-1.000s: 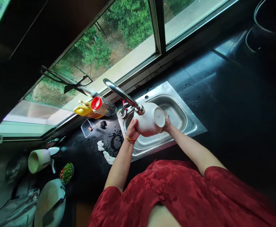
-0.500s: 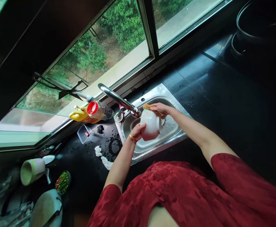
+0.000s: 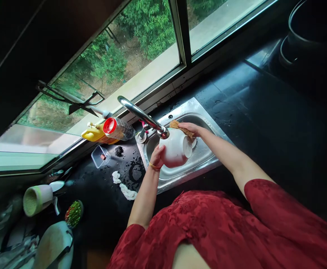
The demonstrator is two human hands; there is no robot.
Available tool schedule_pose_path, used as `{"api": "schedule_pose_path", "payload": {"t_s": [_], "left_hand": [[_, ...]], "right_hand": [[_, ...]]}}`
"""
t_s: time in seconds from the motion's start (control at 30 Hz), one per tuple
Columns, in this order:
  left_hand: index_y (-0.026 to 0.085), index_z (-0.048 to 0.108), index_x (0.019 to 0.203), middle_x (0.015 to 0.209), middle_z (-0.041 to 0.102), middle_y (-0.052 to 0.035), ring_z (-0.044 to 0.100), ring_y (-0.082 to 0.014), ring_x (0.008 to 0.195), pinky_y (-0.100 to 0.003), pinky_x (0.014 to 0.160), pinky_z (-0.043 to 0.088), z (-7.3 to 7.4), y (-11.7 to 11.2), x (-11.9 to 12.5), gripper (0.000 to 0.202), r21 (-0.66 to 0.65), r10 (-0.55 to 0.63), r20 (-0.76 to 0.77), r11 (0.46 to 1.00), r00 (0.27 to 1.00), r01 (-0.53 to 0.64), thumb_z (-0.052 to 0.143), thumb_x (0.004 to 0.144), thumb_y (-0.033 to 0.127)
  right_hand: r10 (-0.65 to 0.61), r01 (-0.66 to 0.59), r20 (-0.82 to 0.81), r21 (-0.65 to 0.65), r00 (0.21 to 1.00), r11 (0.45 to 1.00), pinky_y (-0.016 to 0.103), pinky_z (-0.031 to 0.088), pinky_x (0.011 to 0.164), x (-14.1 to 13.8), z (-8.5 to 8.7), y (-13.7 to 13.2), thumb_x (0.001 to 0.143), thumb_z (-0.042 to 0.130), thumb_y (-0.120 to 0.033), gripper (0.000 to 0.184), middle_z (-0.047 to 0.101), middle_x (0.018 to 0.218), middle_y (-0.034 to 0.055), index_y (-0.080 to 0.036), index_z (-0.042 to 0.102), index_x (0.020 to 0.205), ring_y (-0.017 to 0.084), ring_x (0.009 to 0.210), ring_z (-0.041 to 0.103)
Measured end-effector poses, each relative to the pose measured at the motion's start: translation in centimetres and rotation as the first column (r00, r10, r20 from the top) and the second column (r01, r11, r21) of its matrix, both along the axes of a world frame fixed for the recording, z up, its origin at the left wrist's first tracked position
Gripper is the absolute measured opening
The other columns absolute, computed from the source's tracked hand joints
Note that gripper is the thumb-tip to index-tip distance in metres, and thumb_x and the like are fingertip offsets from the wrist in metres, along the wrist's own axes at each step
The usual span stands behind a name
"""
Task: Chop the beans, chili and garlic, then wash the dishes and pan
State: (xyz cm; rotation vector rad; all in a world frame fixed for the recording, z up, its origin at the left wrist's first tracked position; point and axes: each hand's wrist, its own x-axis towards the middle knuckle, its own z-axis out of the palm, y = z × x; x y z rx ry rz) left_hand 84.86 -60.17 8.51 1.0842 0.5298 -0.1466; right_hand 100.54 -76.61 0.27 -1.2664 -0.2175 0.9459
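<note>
Black wet counter (image 3: pixel 253 112) surrounds one steel sink (image 3: pixel 208 158) mid-frame. Over it, left hand (image 3: pixel 158 155) grips one white bowl (image 3: pixel 176 151) under one tap (image 3: pixel 141 114); right hand (image 3: pixel 190 129) presses one brown sponge (image 3: pixel 180 126) against it.

- The left hand (image 3: pixel 158 155) is raised in front of the body, palm turned inward, fingers (image 3: pixel 161 148) curled in a firm cupping grip.
- A thin gold bangle circles the left wrist; the bare forearm runs straight down to a bent elbow under a short red sleeve.
- The right hand (image 3: pixel 190 129) reaches further forward, knuckles up, fingers pressed together and flexed downward.
- The right forearm is bare and stretched out, the elbow slightly bent, the upper arm in red sleeve.
</note>
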Motion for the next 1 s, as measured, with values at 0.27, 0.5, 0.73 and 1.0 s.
{"api": "schedule_pose_path", "payload": {"t_s": [0.27, 0.5, 0.73, 1.0], "left_hand": [[0.015, 0.063, 0.109, 0.110, 0.069, -0.0099, 0.055, -0.0259, 0.119, -0.041, 0.101, 0.043, -2.3, 0.7, 2.0, 0.035, -0.106, 0.308, -0.087, 0.943, 0.947, -0.316, 0.058, 0.082, 0.036], [0.016, 0.058, 0.120, 0.124, 0.062, -0.0096, 0.052, -0.0221, 0.121, -0.033, 0.102, 0.042, -2.6, -2.5, 2.3, 0.043, -0.045, 0.303, -0.010, 0.952, 0.953, -0.303, 0.053, 0.086, 0.041], [0.018, 0.064, 0.111, 0.119, 0.064, -0.0092, 0.052, -0.0248, 0.121, -0.035, 0.099, 0.044, -0.6, -3.4, 2.4, 0.066, -0.097, 0.211, 0.047, 0.974, 0.976, -0.206, 0.036, 0.083, 0.070], [0.013, 0.066, 0.098, 0.109, 0.068, -0.0107, 0.055, -0.0258, 0.117, -0.037, 0.099, 0.046, -0.7, -4.7, 3.9, 0.041, -0.175, 0.207, -0.125, 0.958, 0.970, -0.227, 0.046, 0.087, 0.047]], "right_hand": [[-0.621, 0.636, 0.146, -0.102, 0.770, 0.765, 0.041, 0.038, 0.104, -11.8, -3.9, 0.9, 0.087, 0.035, -0.053, 0.058, 0.049, 0.137, 0.0112, -0.018, 0.046, 0.133, 0.023, 0.127, 0.045], [-0.114, 0.489, 0.842, -0.191, 0.527, 0.851, 0.046, 0.028, 0.111, -10.1, 3.1, 4.3, 0.090, 0.042, -0.035, 0.042, 0.038, 0.145, 0.0079, -0.023, 0.055, 0.128, 0.029, 0.134, 0.032], [0.199, 0.342, 0.837, -0.410, 0.510, 0.846, 0.045, 0.040, 0.096, -6.1, 9.5, 5.9, 0.087, 0.049, -0.033, 0.038, 0.061, 0.115, 0.0148, -0.018, 0.058, 0.121, 0.033, 0.111, 0.051], [0.001, 0.402, 0.918, -0.174, 0.397, 0.899, 0.054, 0.022, 0.110, -14.0, 0.5, -1.8, 0.086, 0.049, -0.026, 0.038, 0.040, 0.146, 0.0032, -0.032, 0.061, 0.122, 0.030, 0.140, 0.023]]}}
